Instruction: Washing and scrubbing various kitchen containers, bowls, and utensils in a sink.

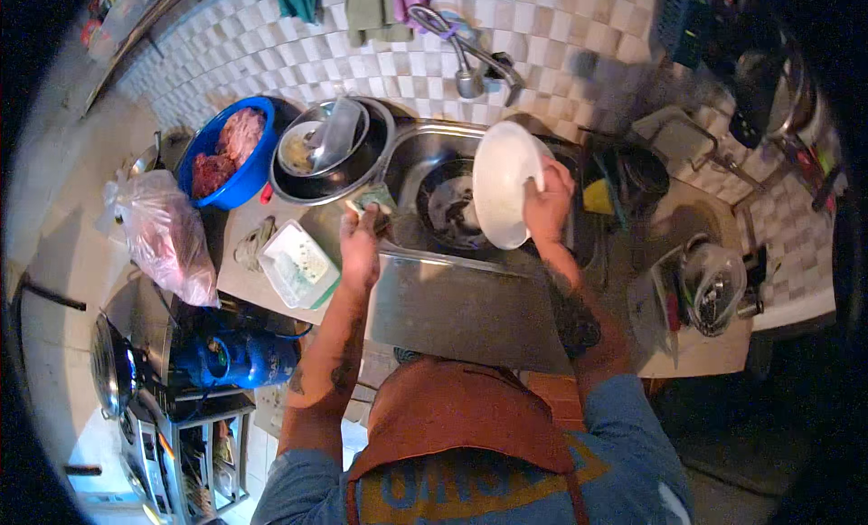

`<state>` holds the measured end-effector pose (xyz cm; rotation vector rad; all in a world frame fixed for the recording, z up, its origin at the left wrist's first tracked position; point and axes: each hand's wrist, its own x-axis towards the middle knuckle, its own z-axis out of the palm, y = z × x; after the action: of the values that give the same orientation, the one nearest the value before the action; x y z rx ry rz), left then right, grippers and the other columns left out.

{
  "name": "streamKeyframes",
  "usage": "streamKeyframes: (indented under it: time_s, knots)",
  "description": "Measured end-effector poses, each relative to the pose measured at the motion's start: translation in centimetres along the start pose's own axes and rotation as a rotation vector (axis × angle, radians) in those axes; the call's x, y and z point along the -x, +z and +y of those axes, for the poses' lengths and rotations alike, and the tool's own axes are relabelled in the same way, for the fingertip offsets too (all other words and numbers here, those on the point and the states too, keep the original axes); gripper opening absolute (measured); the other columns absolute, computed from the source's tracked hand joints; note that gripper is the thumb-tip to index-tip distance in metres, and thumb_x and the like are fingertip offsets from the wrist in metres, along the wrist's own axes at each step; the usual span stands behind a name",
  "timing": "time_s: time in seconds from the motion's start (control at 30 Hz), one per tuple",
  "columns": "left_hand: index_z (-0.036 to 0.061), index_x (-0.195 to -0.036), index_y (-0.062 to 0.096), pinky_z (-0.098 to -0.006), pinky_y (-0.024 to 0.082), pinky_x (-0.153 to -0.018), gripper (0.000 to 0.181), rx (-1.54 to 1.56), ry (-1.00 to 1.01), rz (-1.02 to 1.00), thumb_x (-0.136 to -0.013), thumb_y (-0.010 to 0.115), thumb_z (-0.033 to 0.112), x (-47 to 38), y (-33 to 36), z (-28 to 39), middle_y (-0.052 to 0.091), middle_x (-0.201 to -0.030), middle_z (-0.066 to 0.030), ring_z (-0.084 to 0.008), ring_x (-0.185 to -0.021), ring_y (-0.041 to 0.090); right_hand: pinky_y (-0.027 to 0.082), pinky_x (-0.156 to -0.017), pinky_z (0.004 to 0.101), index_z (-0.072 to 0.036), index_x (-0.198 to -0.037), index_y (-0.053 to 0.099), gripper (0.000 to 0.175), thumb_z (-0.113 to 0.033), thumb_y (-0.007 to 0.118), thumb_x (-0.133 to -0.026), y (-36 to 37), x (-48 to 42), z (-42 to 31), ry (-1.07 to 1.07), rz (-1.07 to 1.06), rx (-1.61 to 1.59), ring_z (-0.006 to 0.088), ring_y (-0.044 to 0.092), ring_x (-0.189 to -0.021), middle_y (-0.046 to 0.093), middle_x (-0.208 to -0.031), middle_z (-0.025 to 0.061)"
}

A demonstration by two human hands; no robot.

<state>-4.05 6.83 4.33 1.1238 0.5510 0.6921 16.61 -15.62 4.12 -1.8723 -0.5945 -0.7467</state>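
My right hand (550,201) grips the rim of a white bowl (507,186), tilted on its side above the right part of the metal sink (413,152). Inside the sink lies a dark round pan or basin (441,206) with whitish liquid or suds. My left hand (361,237) pinches a greenish scouring sponge (376,203) at the sink's left edge. Just left of that hand, a white plastic tub (298,267) holds a pale block with green residue. Behind it stands a large metal basin (388,128) with a smaller bowl and a clear plastic container stacked inside.
A blue basin (234,196) of raw meat and a filled plastic bag (169,233) stand at the left. The faucet (469,81) hangs from the tiled wall. Right of the sink are a dark pot (641,176) and a clear container of utensils (715,287).
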Motion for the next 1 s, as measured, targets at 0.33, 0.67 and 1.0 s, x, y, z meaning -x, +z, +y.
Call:
streamKeyframes:
  time_s: [0.33,0.67,1.0]
  knots:
    - [0.0035,-0.117,0.054,-0.0331,0.048,-0.072,0.041,0.093,-0.013,0.151,-0.097,0.045,0.038,1.4,-13.1,5.8,0.062,-0.102,-0.0078,-0.0173,-0.086,0.060,0.046,-0.084,0.0429,0.003,-0.112,0.051,0.035,-0.017,0.063,-0.086,5.2,7.6,16.4,0.566,-0.249,-0.057,0.0292,0.058,-0.095,0.061,-0.104,0.0182]
    - [0.0018,-0.118,0.053,-0.0471,0.044,-0.092,0.043,-1.395,0.326,-0.142,-0.081,0.064,0.020,-1.0,-17.3,4.0,0.048,-0.123,-0.0283,-0.0427,-0.112,0.049,0.037,-0.101,0.0417,-0.002,-0.114,0.057,0.040,-0.018,0.068,-0.079,19.8,0.6,-10.6,-0.126,-0.560,-0.221,0.0386,0.050,-0.114,0.055,-0.119,0.0224]
    - [0.0064,-0.097,0.061,-0.0443,0.054,-0.068,0.021,-1.633,0.171,-0.492,-0.083,0.047,0.013,-0.9,-17.4,2.2,0.061,-0.106,-0.0221,-0.0351,-0.090,0.064,0.044,-0.093,0.0446,0.008,-0.124,0.043,0.081,-0.055,0.060,-0.076,31.4,-3.3,-19.1,0.279,-0.994,0.347,0.0432,0.056,-0.108,0.057,-0.114,0.0320]
